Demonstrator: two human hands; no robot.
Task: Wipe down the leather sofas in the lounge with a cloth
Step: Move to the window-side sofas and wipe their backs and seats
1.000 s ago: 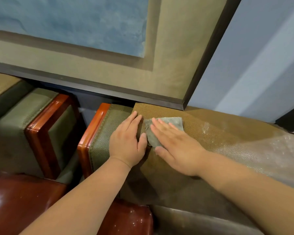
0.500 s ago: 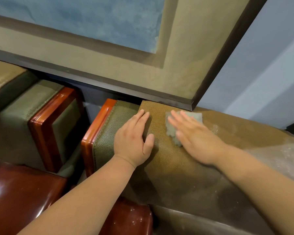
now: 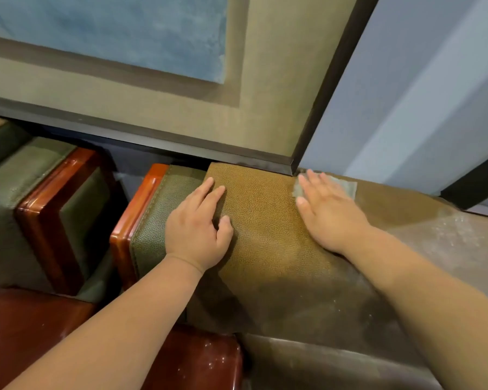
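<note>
The right hand (image 3: 328, 212) lay flat, fingers straight and together, pressing a small grey-green cloth (image 3: 347, 186) onto the top of the sofa's backrest (image 3: 265, 220), right at the corner of the dark picture frame (image 3: 319, 119). Only the cloth's far edge and a left corner peeked out from under the fingers. The left hand (image 3: 199, 235) rested spread and flat on the same top edge, near the seam where tan leather met the green end panel (image 3: 158, 220), apparently bracing the body. Gripping nothing, either hand!

This looked like a mid-stroke pass along the top of the backrest. The next move would call for steady palm pressure, carrying the cloth rightward onto the stretch that looked dusty.

And what a contrast: the leather between the hands showed a warm, pebbled tan, while the surface to the right (image 3: 448, 237) looked grey, filmed and speckled. The glossy red-brown wooden armrest (image 3: 206, 364) below carried pale flecks too.
</note>
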